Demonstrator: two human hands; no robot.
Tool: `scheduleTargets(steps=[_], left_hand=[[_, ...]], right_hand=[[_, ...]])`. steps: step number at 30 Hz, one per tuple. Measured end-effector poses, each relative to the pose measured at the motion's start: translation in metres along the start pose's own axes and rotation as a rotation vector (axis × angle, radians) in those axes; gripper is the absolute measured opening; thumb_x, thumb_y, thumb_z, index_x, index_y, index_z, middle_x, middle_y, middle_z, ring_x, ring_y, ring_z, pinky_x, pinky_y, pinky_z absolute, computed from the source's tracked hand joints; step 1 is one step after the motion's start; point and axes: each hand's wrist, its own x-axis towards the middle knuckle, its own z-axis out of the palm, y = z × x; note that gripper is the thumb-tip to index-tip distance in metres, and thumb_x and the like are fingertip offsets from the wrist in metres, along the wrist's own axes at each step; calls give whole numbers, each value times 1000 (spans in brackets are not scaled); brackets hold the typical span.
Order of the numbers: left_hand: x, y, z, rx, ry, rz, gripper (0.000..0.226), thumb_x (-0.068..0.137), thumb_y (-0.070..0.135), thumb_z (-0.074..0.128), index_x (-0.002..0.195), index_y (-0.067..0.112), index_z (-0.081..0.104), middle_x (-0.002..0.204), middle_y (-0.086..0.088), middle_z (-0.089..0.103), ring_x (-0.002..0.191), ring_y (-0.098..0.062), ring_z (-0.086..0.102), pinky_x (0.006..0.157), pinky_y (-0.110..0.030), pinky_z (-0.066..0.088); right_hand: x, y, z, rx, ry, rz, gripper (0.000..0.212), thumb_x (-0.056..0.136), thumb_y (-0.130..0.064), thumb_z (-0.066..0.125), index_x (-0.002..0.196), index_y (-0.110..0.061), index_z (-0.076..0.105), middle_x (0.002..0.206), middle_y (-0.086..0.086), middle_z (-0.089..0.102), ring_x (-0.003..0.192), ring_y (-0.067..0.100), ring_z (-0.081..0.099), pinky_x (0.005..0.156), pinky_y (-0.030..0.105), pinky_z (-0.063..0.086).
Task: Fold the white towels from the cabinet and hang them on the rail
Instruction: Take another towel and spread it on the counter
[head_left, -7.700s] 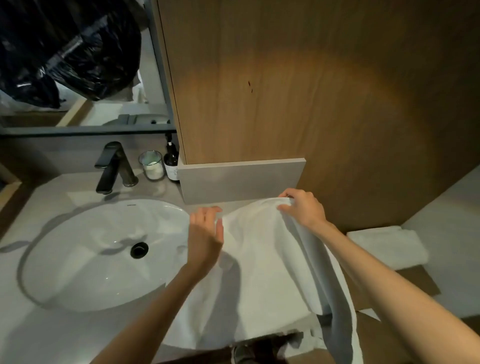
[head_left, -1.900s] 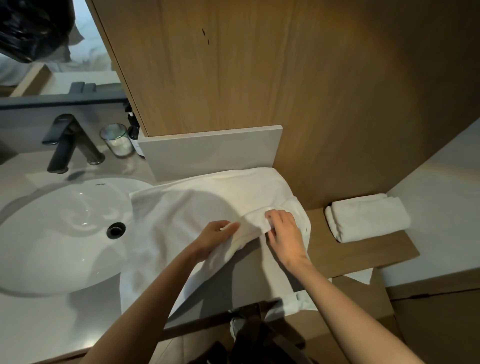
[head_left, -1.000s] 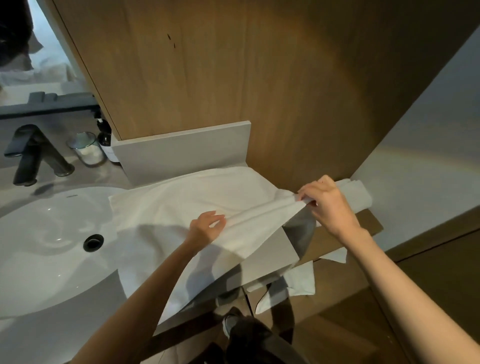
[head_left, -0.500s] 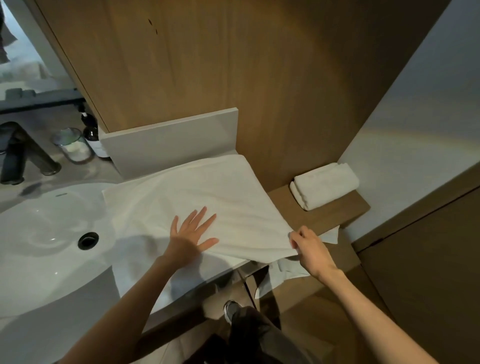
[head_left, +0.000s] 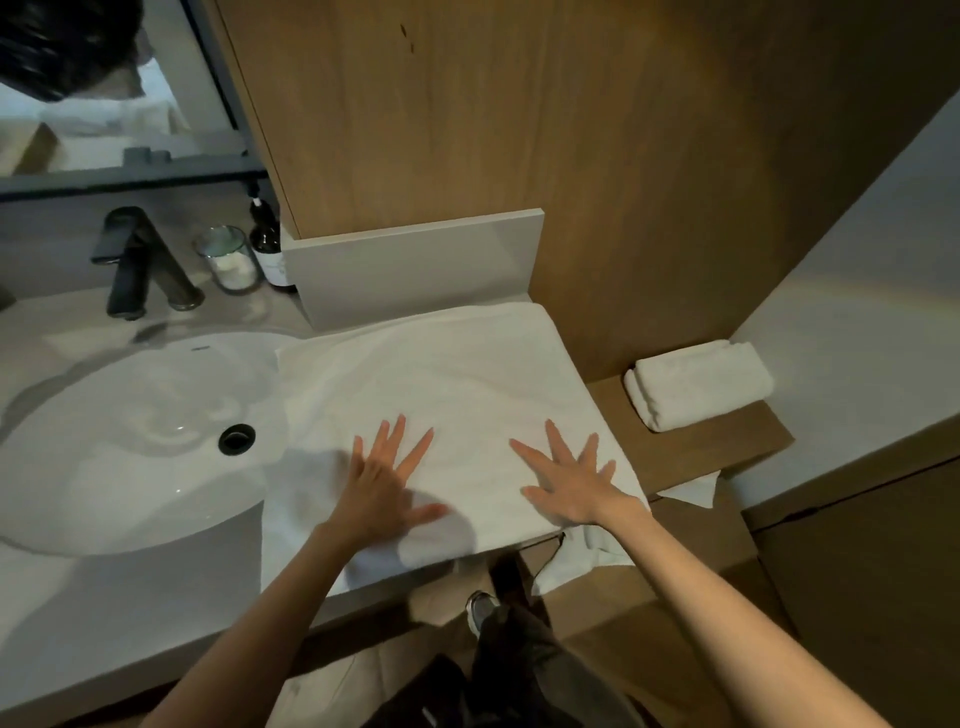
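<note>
Both hands lie flat with fingers spread and straight; neither holds anything. The left hand (head_left: 382, 483) presses the near middle of the white towel (head_left: 431, 374). The right hand (head_left: 571, 483) presses its near right part, close to the right edge of the countertop (head_left: 130, 587).

The towel lies folded over on the right end of the countertop, between the sink basin (head_left: 104, 441) and the right edge. Its far edge meets the grey upstand (head_left: 415, 265) at the back, and its left margin overlaps the basin rim. A loose portion hangs below the near right corner of the countertop. A second folded towel (head_left: 698, 384) rests on the wooden shelf (head_left: 727, 447) just beyond the right edge. No rail is in view.

Handling, as a judgement: the cloth is soft, light and limp. It probably keeps a crease only when pressed, and may slide on the smooth countertop. Take hold by pinching all layers together at two corners of one edge. Gather the hanging portion before the next fold.

Compared with half a second earlier, the right hand has let go of the near right corner, which it was pinching, and now lies flat. The left hand remains flat in nearly the same place. One second earlier the fold was raised off the surface; it is now laid down.
</note>
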Motion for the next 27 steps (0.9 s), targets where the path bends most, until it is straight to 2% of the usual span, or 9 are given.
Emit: scheduleTargets(steps=[3,5,7,9,11,15,22,25,27], left_hand=[[-5,-4,0,3,-37,-10,105,63,95,7,149,39,-13,156,-6,-26,144,-28,-22,115,-52,-9],[-9,-6,-1,-26,-37,-2,104,64,95,11,151,38,-5,157,-4,-22,144,-26,-18,116,-51,-6],[-13,-8,-8,-84,11,0,97,72,87,23,152,33,17,160,-4,1,147,-23,3,117,-49,5],[-13,-11,-21,-187,168,-22,75,85,69,41,142,22,45,149,-6,41,137,-23,41,114,-44,24],[-9,-21,-31,-232,354,-56,49,91,43,57,131,15,58,132,-6,61,119,-23,59,105,-38,40],[7,-48,-47,-324,466,-248,52,89,25,66,138,17,51,142,-13,49,130,-31,46,99,-45,46],[42,-101,-68,-540,471,-627,76,93,25,61,153,8,17,155,-22,23,145,-35,18,114,-40,20],[52,-104,-76,-715,453,-737,76,95,29,58,153,10,13,154,-18,30,141,-34,30,112,-39,25],[57,-101,-79,-775,445,-811,63,97,29,54,151,10,25,144,-17,46,131,-37,44,103,-38,35]], right_hand=[[5,-7,4,-35,2,35,59,99,-58,30,145,-58,-8,154,-8,-37,134,54,-32,105,72,-9],[1,-8,0,-40,14,36,59,99,-58,32,146,-57,-3,157,-7,-30,138,53,-26,107,71,-6],[-3,-10,-8,-103,79,22,57,98,-56,38,148,-52,12,162,-2,-6,143,50,-2,111,67,5],[-3,-11,-19,-177,162,2,53,97,-55,42,146,-46,26,157,3,20,140,40,23,113,60,16],[0,-13,-27,-149,217,-27,50,97,-52,45,144,-44,32,153,1,27,137,34,28,113,55,20],[12,-20,-35,-132,220,-46,61,93,-43,57,146,-45,27,160,-2,8,141,37,14,112,55,24],[48,-38,-60,-318,120,-74,102,74,-37,81,151,-43,14,162,2,-6,145,46,-10,114,64,1],[66,-39,-65,-367,27,-68,115,68,-40,84,151,-46,5,161,4,-11,142,53,-12,111,69,1],[76,-35,-68,-354,-39,-64,119,67,-42,85,151,-47,1,161,4,-13,141,55,-7,111,69,8]])
